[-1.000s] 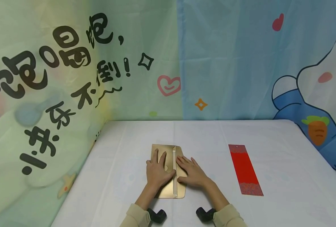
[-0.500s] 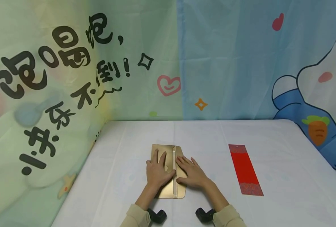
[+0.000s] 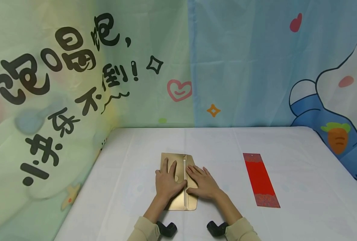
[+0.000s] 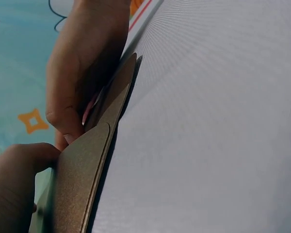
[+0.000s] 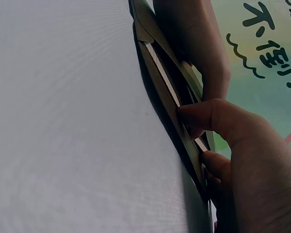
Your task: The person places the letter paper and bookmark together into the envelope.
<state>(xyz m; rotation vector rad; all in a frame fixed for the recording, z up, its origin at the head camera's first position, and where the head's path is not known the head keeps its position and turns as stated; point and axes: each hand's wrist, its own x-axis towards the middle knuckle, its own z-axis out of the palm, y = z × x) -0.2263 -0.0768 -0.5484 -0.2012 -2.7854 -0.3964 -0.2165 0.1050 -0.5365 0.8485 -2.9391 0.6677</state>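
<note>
A gold paper envelope [image 3: 176, 204] lies on the white table, its flap [image 3: 192, 203] opened out to the right. Along the fold runs a pale, shiny strip [image 3: 186, 201]. My left hand [image 3: 167, 184] rests on the envelope's body with fingers spread, thumb tip at the strip. Fingers of my right hand [image 3: 208, 185] lie straight over the flap, its thumb close to the left thumb. In the right wrist view, the right thumb tip touches the envelope edge [image 5: 157, 73], and the flap stands partly raised. The left wrist view shows the envelope [image 4: 82, 179] edge-on beneath both hands.
A flat red paper piece [image 3: 261, 179] with patterned ends lies to the right on the white tablecloth [image 3: 226, 147]. A printed cloth backdrop [image 3: 226, 67] rises behind the table and along its left side. Black wrist cameras [image 3: 167, 230] sit at both cuffs.
My right hand has slid slightly left over the flap, its thumb now nearer the left thumb. The pale strip looks narrower. The left hand and the red paper stay put.
</note>
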